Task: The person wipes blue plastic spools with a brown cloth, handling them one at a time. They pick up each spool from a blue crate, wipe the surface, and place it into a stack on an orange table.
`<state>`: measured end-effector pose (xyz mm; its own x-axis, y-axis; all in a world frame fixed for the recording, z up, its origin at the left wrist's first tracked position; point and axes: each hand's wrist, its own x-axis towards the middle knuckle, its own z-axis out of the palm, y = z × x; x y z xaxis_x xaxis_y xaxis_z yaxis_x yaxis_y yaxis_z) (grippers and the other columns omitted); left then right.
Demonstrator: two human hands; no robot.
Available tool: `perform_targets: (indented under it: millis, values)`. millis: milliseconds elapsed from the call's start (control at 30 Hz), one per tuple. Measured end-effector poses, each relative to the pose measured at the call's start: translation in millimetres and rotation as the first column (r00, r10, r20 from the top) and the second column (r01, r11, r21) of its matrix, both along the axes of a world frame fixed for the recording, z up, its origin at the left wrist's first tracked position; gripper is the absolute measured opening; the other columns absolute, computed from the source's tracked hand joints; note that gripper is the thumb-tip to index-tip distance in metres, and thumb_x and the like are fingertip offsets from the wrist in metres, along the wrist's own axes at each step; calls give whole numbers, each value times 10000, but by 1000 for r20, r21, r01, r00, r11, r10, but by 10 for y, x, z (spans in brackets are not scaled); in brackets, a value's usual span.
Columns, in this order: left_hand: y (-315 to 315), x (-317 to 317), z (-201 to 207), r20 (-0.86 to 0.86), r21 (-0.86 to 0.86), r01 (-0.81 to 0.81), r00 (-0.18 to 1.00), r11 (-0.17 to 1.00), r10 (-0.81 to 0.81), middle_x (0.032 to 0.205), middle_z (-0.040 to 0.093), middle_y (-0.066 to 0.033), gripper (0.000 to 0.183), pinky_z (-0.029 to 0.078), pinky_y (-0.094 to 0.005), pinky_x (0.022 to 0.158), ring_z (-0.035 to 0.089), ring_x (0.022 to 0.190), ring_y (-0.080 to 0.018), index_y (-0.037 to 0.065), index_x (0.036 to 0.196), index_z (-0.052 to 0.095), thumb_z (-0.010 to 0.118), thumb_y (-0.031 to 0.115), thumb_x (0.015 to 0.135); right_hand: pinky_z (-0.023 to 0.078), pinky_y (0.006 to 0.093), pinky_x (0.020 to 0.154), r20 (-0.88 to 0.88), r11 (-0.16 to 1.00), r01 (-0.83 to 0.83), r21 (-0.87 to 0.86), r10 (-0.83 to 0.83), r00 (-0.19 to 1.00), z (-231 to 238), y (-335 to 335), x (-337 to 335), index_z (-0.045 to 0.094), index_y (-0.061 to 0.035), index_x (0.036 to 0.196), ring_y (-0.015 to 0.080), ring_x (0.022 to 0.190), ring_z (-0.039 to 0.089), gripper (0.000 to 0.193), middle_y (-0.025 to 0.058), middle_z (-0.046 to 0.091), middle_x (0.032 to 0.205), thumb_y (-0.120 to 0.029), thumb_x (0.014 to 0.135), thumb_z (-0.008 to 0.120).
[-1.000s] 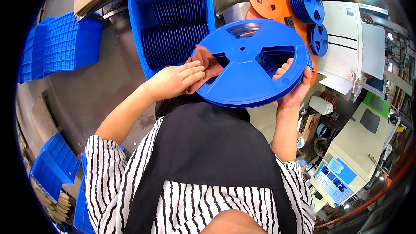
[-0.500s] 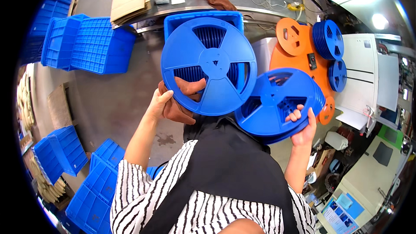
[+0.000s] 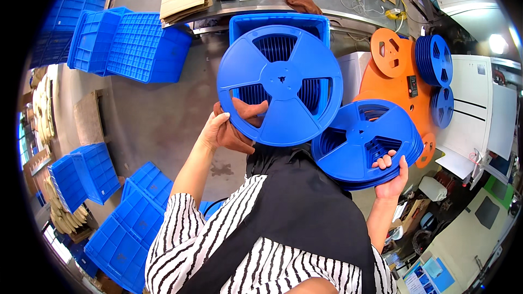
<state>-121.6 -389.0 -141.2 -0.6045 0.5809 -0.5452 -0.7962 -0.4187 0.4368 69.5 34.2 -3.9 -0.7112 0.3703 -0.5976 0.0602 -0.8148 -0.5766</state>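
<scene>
My left hand (image 3: 219, 129) is closed on the lower left rim of a large blue plastic reel (image 3: 286, 121), with a brown cloth (image 3: 237, 139) bunched between palm and reel. The cloth also shows through one of the reel's cut-out windows. To the right, my right hand (image 3: 392, 178) grips a stack of similar blue reels (image 3: 351, 155), its fingertips hooked through a window and its thumb at the rim. The stack is tilted, and its upper left edge lies close to the reel in my left hand; I cannot tell if they touch.
Beyond the left reel stands a blue bin (image 3: 280, 17), with ribbed reel edges visible through the windows. A grey workbench (image 3: 327, 5) carries cardboard, tape and a phone. On the right, an orange round surface (image 3: 400, 79) has more blue reels (image 3: 436, 60) beside it. Blue crates (image 3: 147, 49) stand at left.
The whole view has shifted, so the surroundings sit farther right. The reel stack in my right hand has come slightly lower and nearer to me. Both hands keep their hold.
</scene>
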Motion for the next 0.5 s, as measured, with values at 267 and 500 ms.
perform_targets:
  millis: [267, 500]
  values:
    - [268, -142, -12, -210, -367, -62, 978, 928, -18, 1115, 625, -210, 442, 514, -439, 902, 636, 1026, -313, -24, 1260, 473, 542, 196, 882, 523, 401, 771, 26, 997, 53, 54, -54, 998, -17, 24, 83, 544, -30, 1071, 182, 735, 531, 311, 51, 533, 775, -309, 942, 493]
    - [314, -390, -1161, -200, -752, -57, 969, 657, -145, 1054, 641, -126, 316, 502, -353, 838, 629, 971, -233, 19, 1159, 574, 530, 90, 854, 505, 394, 808, 15, 993, 95, 67, -97, 995, -1, 39, 246, 538, -34, 1082, 181, 746, 517, 302, 45, 522, 785, -299, 955, 472]
